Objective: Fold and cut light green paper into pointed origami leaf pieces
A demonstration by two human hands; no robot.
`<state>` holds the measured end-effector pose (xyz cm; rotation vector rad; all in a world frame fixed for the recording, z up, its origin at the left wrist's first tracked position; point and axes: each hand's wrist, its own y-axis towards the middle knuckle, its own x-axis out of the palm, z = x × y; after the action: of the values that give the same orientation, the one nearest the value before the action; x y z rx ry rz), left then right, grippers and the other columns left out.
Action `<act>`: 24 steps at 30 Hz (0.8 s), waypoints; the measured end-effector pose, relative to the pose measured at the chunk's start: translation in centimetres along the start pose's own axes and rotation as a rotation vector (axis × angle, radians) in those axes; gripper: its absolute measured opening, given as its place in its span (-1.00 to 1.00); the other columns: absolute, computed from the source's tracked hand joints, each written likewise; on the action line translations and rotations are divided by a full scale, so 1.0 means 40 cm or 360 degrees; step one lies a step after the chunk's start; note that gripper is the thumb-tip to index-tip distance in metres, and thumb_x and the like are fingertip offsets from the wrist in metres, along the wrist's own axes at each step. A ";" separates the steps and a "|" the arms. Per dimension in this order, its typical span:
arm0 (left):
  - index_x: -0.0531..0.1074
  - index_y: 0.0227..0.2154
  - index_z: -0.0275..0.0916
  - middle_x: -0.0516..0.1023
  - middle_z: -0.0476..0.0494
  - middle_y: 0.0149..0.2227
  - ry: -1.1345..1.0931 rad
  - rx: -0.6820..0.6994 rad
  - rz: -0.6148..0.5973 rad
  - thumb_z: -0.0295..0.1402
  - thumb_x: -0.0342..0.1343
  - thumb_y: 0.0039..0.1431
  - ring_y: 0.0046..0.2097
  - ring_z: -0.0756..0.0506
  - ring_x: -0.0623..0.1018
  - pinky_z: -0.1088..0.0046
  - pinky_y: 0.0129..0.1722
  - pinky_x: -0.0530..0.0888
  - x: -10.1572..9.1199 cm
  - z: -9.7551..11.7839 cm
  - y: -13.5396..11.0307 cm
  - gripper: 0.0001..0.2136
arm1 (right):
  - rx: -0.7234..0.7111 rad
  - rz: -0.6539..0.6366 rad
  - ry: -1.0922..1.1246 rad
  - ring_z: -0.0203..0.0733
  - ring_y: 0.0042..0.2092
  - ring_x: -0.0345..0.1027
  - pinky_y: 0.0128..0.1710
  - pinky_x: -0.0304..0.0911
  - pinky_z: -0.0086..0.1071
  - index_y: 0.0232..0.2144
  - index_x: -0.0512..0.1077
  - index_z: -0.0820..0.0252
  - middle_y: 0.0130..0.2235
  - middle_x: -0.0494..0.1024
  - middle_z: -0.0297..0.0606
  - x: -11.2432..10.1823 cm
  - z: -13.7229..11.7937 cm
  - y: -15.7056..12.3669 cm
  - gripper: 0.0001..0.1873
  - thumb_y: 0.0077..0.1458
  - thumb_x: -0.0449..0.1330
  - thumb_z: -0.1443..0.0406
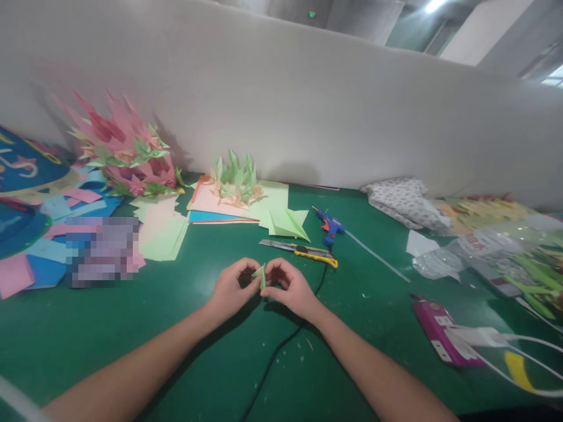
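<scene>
A small folded piece of light green paper [263, 276] is pinched between my two hands, above the middle of the green table. My left hand [235, 287] grips its left side with thumb and fingertips. On the other side, my right hand [292, 287] holds it with thumb and fingers curled. Just beyond my hands lies a utility knife [308, 251] with a yellow handle, its blade pointing left. Behind the knife rests a larger folded green paper [288, 224]. To the right of that is a blue glue gun [329, 227] with a long glue stick in its back.
Pink and green paper crowns [127, 146] and a green paper crown [237, 179] stand along the wall. Paper sheets [162, 228] lie at left. A pink power strip [446, 334], a plastic bottle [466, 249] and a patterned cloth [402, 202] are at right. A black cable [277, 351] crosses the table [197, 375].
</scene>
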<state>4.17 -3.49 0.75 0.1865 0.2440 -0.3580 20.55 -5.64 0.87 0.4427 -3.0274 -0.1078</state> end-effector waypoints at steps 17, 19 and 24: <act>0.44 -0.34 -0.30 0.55 -0.13 -0.33 -0.0511 -0.0274 -0.0092 -0.27 0.18 -0.04 -0.30 -0.05 0.51 0.45 -0.27 0.44 -0.003 0.015 0.007 -0.78 | -0.0233 0.0135 -0.0433 -0.30 -0.30 0.24 -0.28 0.25 -0.39 -0.31 0.25 0.13 -0.29 0.30 -0.32 0.003 0.005 -0.001 -0.71 -0.08 0.27 0.33; 0.46 -0.37 -0.30 0.55 -0.11 -0.36 -0.0498 -0.0298 -0.0090 -0.26 0.18 -0.04 -0.32 -0.04 0.50 0.47 -0.30 0.43 -0.005 0.014 0.009 -0.79 | -0.0237 0.0136 -0.0446 -0.30 -0.32 0.22 -0.30 0.24 -0.40 -0.31 0.25 0.12 -0.29 0.30 -0.33 0.003 0.003 -0.002 -0.72 -0.07 0.27 0.33; 0.48 -0.41 -0.31 0.54 -0.07 -0.43 -0.0527 -0.0387 -0.0068 -0.27 0.21 -0.08 -0.39 -0.01 0.48 0.50 -0.34 0.41 -0.011 0.016 0.013 -0.79 | -0.0214 0.0108 -0.0366 -0.31 -0.32 0.24 -0.29 0.24 -0.39 -0.30 0.24 0.11 -0.28 0.31 -0.33 0.003 0.001 -0.002 -0.68 -0.10 0.29 0.30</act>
<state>4.10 -3.02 1.55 -0.1184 -0.0366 -0.3922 20.47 -5.74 0.85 0.3370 -3.2272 -0.3807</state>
